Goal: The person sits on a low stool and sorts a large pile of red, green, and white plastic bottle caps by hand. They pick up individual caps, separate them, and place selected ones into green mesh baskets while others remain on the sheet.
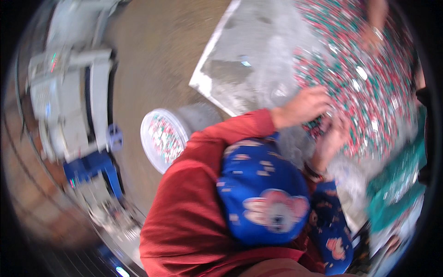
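A wide heap of small red, green and white pieces (364, 106), blurred by motion, lies on clear plastic sheeting. Over its near edge my left hand (302, 107) reaches from a red sleeve, its fingers bent and smeared, so I cannot tell whether they pinch anything. Just to the right and nearer, my right hand (333, 137) has its fingers spread among the pieces, touching the heap. A few darker pieces lie between the two hands. My blue printed clothing (272, 203) fills the space below them.
A white tub (145, 136) of similar pieces lies tipped at my left. Another person's hand (371, 39) is in the heap's far side. Grey machines (60, 101) and a blue machine part (90, 168) stand at far left. Green sheeting (392, 191) lies at right.
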Action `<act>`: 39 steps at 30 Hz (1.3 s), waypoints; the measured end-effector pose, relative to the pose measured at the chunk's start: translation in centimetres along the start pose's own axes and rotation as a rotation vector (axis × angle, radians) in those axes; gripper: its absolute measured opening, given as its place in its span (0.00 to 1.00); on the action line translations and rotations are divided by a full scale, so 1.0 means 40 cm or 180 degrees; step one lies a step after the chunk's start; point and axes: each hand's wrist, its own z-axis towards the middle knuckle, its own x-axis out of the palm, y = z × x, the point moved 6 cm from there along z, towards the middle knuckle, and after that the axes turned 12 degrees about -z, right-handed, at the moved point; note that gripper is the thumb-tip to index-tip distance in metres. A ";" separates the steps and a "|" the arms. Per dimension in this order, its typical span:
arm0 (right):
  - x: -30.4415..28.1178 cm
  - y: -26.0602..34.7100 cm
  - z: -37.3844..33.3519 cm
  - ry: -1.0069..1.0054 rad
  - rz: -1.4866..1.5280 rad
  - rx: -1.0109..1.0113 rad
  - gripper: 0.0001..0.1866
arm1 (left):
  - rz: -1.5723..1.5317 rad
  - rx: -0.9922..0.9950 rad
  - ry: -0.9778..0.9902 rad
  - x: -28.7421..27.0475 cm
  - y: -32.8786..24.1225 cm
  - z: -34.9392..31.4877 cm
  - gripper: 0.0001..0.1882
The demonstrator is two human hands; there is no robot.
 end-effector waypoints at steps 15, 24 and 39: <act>0.032 0.026 -0.005 0.0242 -0.0581 -0.0365 0.09 | -0.0329 0.0220 -0.0285 -0.038 -0.021 -0.066 0.09; 0.076 0.001 -0.090 0.0616 -0.0679 -0.1106 0.09 | 0.0828 0.0236 -0.0519 -0.092 -0.069 -0.086 0.08; -0.060 0.088 -0.063 -0.0608 0.1283 -0.0181 0.09 | 0.0213 -0.1245 0.1669 0.088 -0.112 0.132 0.12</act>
